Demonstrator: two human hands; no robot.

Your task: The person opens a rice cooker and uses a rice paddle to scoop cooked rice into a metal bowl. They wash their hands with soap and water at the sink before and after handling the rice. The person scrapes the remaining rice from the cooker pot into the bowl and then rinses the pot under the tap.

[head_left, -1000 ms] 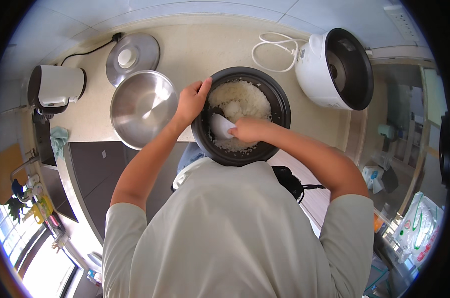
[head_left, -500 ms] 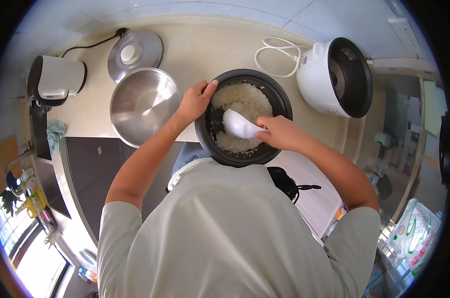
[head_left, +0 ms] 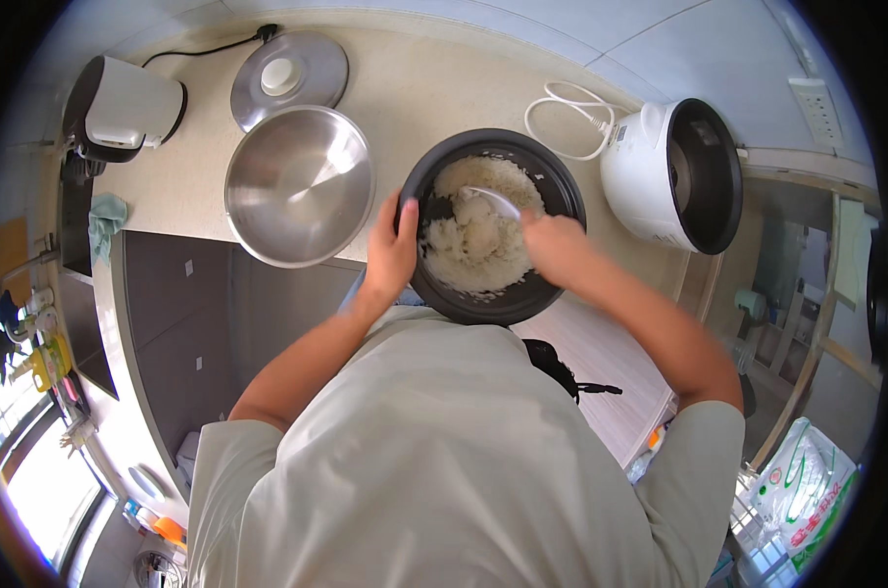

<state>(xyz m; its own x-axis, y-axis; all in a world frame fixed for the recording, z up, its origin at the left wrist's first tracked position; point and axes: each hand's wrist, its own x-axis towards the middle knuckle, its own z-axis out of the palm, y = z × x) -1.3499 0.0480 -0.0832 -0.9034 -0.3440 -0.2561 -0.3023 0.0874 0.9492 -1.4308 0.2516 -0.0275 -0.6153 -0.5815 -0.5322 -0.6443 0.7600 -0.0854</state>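
Note:
A dark rice cooker inner pot [head_left: 426, 178] sits at the counter's front edge, close to my body. Cooked white rice [head_left: 478, 260] covers much of its bottom, with bare dark patches at the left. My left hand [head_left: 393, 250] grips the pot's left rim, thumb on the edge. My right hand [head_left: 559, 250], slightly blurred, is closed on the handle of a white rice paddle [head_left: 498, 203]. The paddle's blade is tilted down into the rice. Left of the pot, a steel bowl [head_left: 302, 191] with nothing in it stands near the counter edge.
A metal lid with a white knob [head_left: 285, 78] lies behind the bowl. A white rice cooker body [head_left: 640, 176] stands open at the right, its white cord [head_left: 562, 147] beside it. At the left are a white appliance [head_left: 130, 108] and a green cloth [head_left: 106, 225].
The paddle has turned from lying broad face up over the rice to digging into it. Rice is heaped more toward the pot's middle. The left hand has slid lower along the rim.

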